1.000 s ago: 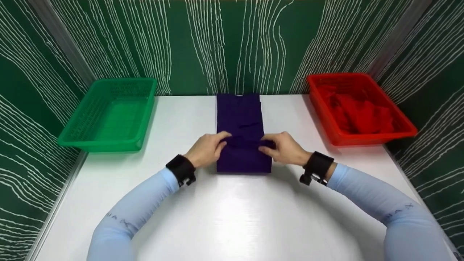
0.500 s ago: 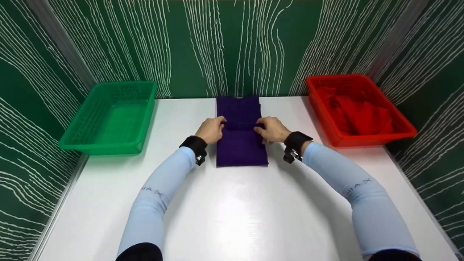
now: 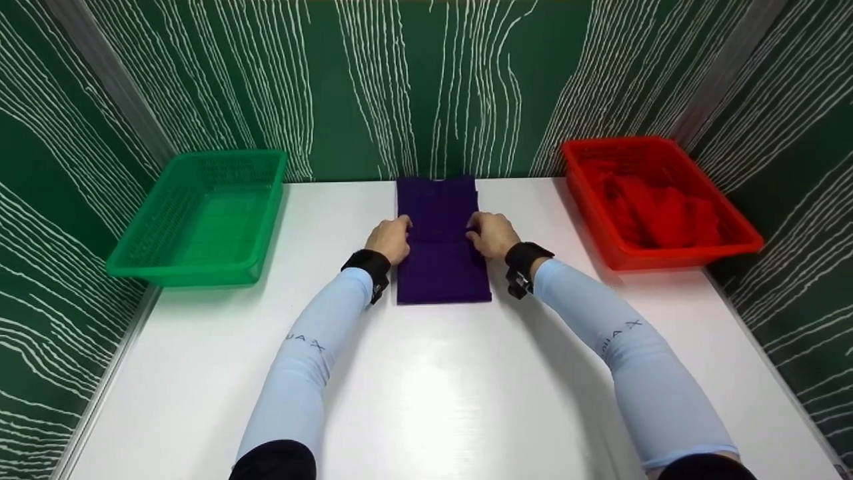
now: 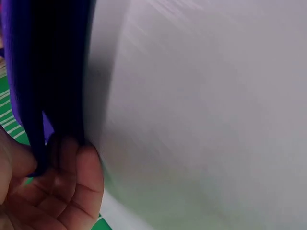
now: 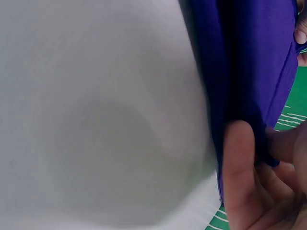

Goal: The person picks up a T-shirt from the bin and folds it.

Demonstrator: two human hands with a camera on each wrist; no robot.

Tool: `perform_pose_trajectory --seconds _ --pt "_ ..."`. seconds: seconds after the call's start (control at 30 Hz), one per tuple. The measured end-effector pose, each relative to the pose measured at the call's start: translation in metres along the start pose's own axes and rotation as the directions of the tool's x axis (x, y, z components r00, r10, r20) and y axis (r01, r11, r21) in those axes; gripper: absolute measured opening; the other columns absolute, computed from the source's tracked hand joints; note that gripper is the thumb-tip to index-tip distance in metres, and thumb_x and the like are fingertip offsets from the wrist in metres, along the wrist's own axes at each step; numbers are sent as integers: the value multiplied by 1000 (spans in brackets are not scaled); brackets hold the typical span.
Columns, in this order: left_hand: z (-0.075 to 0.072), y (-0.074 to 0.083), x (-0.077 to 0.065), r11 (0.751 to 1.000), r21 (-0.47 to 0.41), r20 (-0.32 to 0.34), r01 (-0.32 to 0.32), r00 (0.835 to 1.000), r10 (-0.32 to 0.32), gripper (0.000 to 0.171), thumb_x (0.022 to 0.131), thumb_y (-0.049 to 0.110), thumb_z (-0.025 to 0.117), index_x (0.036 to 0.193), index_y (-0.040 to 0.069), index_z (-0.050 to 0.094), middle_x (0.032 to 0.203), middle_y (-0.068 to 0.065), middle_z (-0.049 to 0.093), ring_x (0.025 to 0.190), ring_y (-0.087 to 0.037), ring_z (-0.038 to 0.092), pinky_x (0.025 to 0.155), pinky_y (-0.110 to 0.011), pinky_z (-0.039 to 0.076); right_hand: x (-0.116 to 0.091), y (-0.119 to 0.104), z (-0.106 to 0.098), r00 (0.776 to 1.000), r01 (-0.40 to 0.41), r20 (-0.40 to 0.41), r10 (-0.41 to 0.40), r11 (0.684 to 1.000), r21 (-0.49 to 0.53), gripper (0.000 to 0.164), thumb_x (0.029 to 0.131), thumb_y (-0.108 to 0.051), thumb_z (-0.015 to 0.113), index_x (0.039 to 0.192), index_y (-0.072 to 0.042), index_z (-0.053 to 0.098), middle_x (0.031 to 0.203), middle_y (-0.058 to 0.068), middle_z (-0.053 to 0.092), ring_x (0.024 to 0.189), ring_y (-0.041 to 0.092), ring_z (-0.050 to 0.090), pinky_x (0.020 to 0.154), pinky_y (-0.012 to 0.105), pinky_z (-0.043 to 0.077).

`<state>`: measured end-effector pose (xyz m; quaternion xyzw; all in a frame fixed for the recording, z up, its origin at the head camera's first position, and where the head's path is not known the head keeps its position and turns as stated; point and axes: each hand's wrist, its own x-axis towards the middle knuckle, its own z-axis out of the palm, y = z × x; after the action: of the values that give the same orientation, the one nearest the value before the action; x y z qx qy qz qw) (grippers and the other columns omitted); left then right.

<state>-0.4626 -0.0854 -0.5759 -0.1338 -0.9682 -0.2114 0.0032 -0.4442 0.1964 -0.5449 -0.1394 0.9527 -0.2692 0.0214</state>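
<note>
A dark purple shirt (image 3: 443, 273), folded into a long narrow strip, lies on the white table against the back wall. A small curve like a neckline shows at its far edge. On its left side my left hand (image 3: 390, 240) pinches a folded edge; the left wrist view has the thumb and fingers of the left hand (image 4: 57, 187) about the purple fabric. Opposite, my right hand (image 3: 493, 235) pinches the same fold at the right side. Close up, the right thumb and fingers (image 5: 238, 158) hold the cloth's edge just above the lower layer.
At the back left stands a green plastic basket (image 3: 183, 272) with nothing visible in it. A red basket (image 3: 693, 257) at the back right holds crumpled red cloth (image 3: 666, 213). Green walls (image 3: 346, 100) with white lines enclose the white table (image 3: 426, 387) on three sides.
Both hands have moved away from me toward the wall, carrying the pinched fold up the shirt. The raised fold now lies flatter, and the shirt's near edge sits slightly farther back.
</note>
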Motion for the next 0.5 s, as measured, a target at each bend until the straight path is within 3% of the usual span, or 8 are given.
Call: perform_pose_trajectory --seconds 0.03,0.1,0.2,0.27,0.33,0.43,0.5 --pt "3 -1 -1 1000 20 -22 -1 1000 1 39 101 13 66 140 13 69 122 -11 82 115 -31 80 100 -46 64 4 7 6 999 14 -33 -14 999 -30 26 109 -19 68 129 -5 74 119 21 81 96 31 80 83 46 66" --pt "-9 14 -15 999 54 -18 10 1000 -9 42 103 14 65 144 9 66 129 -16 78 118 -35 78 100 -49 65 2 6 10 997 34 -69 -40 996 -79 26 108 -20 69 129 -7 73 121 19 80 107 35 78 93 52 64" --pt "-24 39 -44 990 137 24 -44 999 41 56 111 28 63 160 2 53 155 -26 62 141 -44 65 111 -56 60 -16 -16 7 993 97 -46 -108 978 -186 38 107 -22 70 139 -2 68 134 25 74 122 46 74 102 63 61" --pt "-36 58 -66 973 207 111 -106 990 85 74 115 44 57 172 0 38 176 -29 41 162 -50 44 126 -63 49 -34 -39 2 985 169 8 -172 954 -249 49 110 -28 68 148 3 62 149 31 66 136 52 67 109 68 58" --pt "-36 65 -78 944 263 184 -200 971 155 94 114 65 51 177 0 26 186 -26 22 174 -49 23 136 -65 36 -46 -50 4 967 256 74 -245 921 -292 59 113 -35 61 157 4 55 163 33 54 150 54 57 117 72 53" --pt "-34 68 -89 905 304 265 -299 939 221 116 104 85 48 179 0 18 190 -22 11 178 -45 10 141 -65 24 -58 -59 11 930 354 202 -306 894 -276 67 119 -41 45 167 6 43 178 33 36 166 54 37 128 76 40" --pt "-28 66 -91 903 294 297 -312 928 224 126 99 90 51 179 0 14 190 -21 6 179 -43 6 142 -65 20 -62 -61 16 911 369 283 -300 900 -234 71 120 -42 39 173 6 33 183 32 25 171 54 25 133 78 31"
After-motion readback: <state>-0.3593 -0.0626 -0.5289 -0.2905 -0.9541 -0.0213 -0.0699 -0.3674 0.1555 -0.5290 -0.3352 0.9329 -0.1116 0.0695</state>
